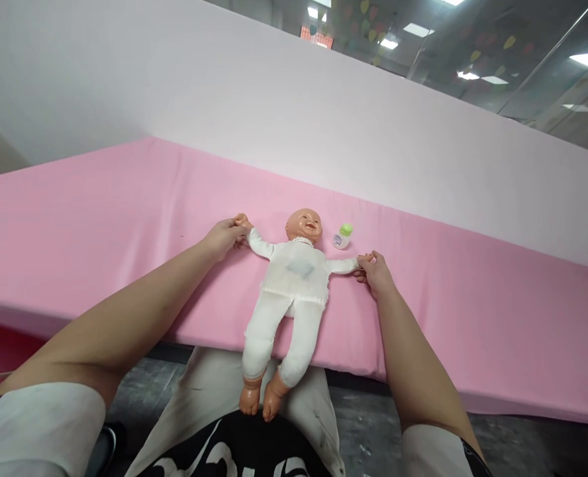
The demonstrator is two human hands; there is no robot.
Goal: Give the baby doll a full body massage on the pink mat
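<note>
A baby doll (296, 271) with a white cloth body lies face up on the pink-covered table, its head toward the wall. Its plastic feet hang past the near edge, close to my lap. Both its arms are stretched out to the sides. My left hand (226, 238) pinches the doll's hand on the left side. On the other side, the fingers of my right hand (375, 273) are closed around the doll's other hand. A small white bottle with a green cap (342, 236) lies beside the doll's head, nearer my right hand and touched by neither hand.
The pink sheet (125, 218) spreads wide to both sides under the doll. Behind it rises a white wall (274, 99), with glass panes (453, 59) above that reflect ceiling lights. My legs (189, 397) are against the table's front edge, over a dark floor (368, 430).
</note>
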